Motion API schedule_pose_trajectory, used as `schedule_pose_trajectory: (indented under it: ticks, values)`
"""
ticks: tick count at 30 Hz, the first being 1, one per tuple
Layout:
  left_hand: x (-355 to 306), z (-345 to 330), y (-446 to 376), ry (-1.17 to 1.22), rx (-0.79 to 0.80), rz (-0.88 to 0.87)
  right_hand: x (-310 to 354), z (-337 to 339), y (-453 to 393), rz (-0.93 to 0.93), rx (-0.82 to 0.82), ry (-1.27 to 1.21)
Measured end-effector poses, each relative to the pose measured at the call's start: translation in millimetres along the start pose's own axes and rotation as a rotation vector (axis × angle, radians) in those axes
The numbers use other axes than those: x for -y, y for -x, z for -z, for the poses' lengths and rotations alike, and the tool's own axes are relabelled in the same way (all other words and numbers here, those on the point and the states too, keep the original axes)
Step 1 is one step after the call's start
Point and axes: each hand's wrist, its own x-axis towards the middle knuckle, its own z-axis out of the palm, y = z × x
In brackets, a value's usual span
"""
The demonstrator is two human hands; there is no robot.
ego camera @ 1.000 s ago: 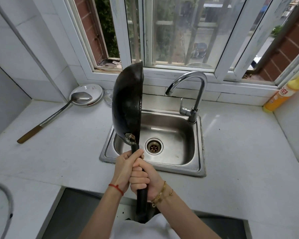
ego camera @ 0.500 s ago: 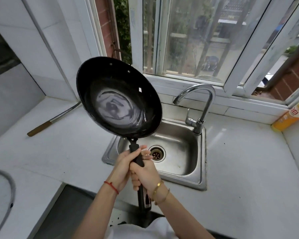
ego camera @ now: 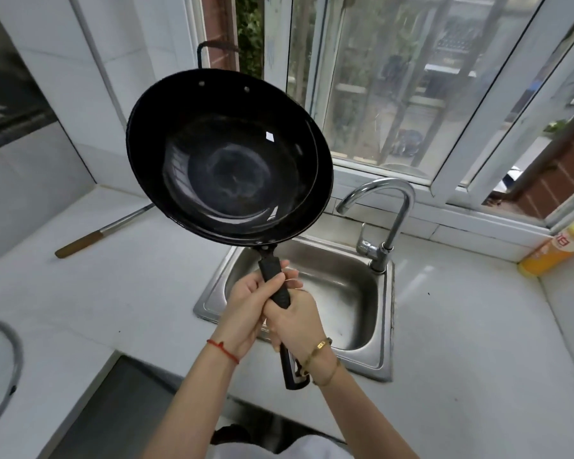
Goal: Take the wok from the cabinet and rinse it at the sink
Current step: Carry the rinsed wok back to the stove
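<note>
You hold the black wok (ego camera: 229,160) raised above your hands, its bowl tipped up so the inside faces you, its long black handle (ego camera: 277,293) running down through both grips. Your left hand (ego camera: 249,309) is wrapped around the handle's upper part, thumb laid along it; your right hand (ego camera: 294,321) is closed on the handle just below and touches the left. The handle's end sticks out past your right wrist. Directly beneath and beyond your hands lies the steel sink (ego camera: 383,356), with the curved faucet (ego camera: 390,226) up and to the right of your right hand. Well left of your left hand, a wooden-handled utensil (ego camera: 90,240) rests on the white counter (ego camera: 113,293). Far right stands a yellow bottle (ego camera: 550,253).
</note>
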Motion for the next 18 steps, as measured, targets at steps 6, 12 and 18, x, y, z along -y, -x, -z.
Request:
schedule_pose_trajectory:
  ticks: [6,12,18]
  values:
    - [-13.1,-16.5,-6.2,0.052,0.155,0.001,10.3,10.3,2.3,0.055,-0.136,-0.036]
    - [-21.3,-31.4,-9.7,0.083,0.361,0.080,13.0,14.0,14.2,0.033,-0.335,-0.054]
    - [-14.5,-45.6,-3.6,0.045,0.601,0.207,14.8,16.8,45.5,-0.026,-0.556,-0.054]
